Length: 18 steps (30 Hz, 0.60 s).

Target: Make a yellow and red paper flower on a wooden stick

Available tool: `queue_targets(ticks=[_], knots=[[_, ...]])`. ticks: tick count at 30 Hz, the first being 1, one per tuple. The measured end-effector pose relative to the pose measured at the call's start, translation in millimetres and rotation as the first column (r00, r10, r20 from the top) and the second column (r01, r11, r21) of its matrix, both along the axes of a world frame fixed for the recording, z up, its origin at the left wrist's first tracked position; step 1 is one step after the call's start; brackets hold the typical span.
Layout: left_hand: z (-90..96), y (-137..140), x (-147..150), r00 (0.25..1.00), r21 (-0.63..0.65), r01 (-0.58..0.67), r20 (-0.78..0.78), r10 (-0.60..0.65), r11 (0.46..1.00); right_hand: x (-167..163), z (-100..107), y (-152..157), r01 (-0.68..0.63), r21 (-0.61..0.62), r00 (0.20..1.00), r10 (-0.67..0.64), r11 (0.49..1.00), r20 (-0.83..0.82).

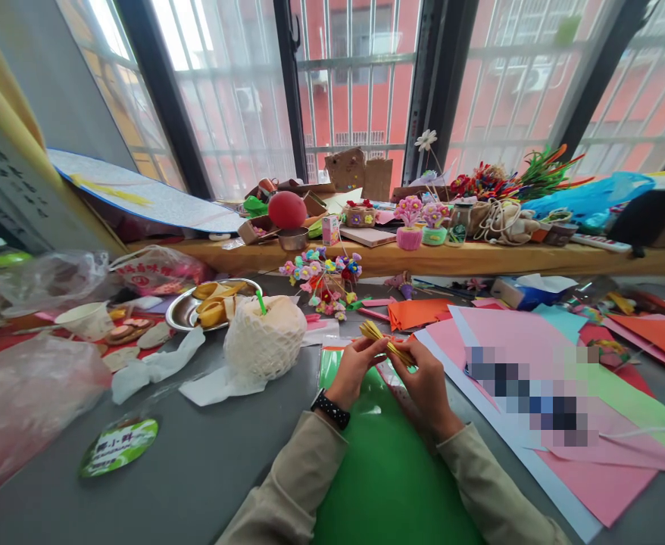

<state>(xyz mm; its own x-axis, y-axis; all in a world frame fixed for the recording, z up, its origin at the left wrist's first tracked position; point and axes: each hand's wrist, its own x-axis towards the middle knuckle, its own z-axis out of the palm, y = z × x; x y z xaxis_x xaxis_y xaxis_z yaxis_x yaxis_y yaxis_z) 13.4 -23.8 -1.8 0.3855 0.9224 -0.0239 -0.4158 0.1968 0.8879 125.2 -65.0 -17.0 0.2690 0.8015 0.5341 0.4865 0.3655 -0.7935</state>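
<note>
A narrow bundle of folded yellow paper [372, 331] is pinched between both hands, its pleat-like layers showing at the ends. My left hand [353, 372], with a black watch band at the wrist, is closed on its left part. On the right part, the fingers of my right hand [428, 384] are closed as well. Fingertips cover the middle of the bundle. Beneath my hands and forearms lies a glossy green sheet [392, 469]. Just beyond them are some orange paper [417, 312] and a cluster of small colourful flowers [324, 280].
Left of my hands stands a coconut in white netting [265, 341] with a green straw. Behind it is a metal bowl [179, 314] holding banana peels. Pink paper sheets [610, 484] spread out on the right. A wooden ledge [241, 257] full of craft items runs below the windows.
</note>
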Motion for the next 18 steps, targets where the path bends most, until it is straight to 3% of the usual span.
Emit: queue_targets(ticks=[18], knots=[[-1.0,-0.6,1.0,0.998,-0.001,0.061,-0.025,-0.061,0.998,0.4,-7.1,-1.2,0.056,0.072,0.976,-0.07,0.996,0.205]])
